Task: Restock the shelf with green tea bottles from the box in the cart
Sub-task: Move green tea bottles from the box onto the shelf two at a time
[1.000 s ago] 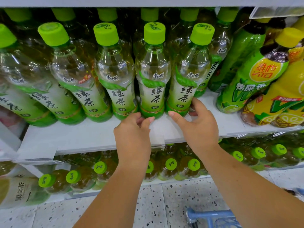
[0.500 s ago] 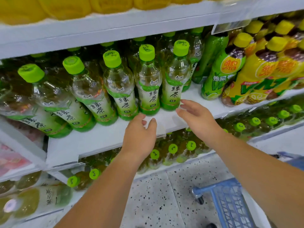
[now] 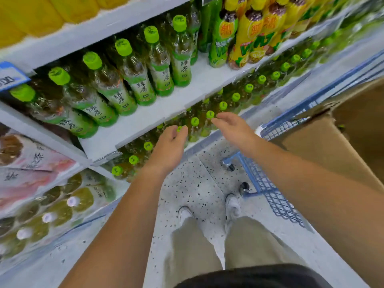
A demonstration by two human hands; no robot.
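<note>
Hovering at frame centre, left hand (image 3: 169,146) and right hand (image 3: 232,127) hang slack-fingered, empty. Likely between bottles (image 3: 180,59); next needs a reach right into box (image 3: 324,138) in cart (image 3: 276,196).

Shop aisle: white shelving w/ drinks, pale floor.
Speckled terrazzo floor (image 3: 193,190) btm centre, grey-white w/ dark flecks & a joint line. White shelf (image 3: 145,119) slants from lower left to upper right; 2nd white board (image 3: 87,35) above it, upper left. Blue price tag (image 3: 10,76) at left edge. Yellow-label bottles (image 3: 255,38) upper right. Light soft, even.
</note>
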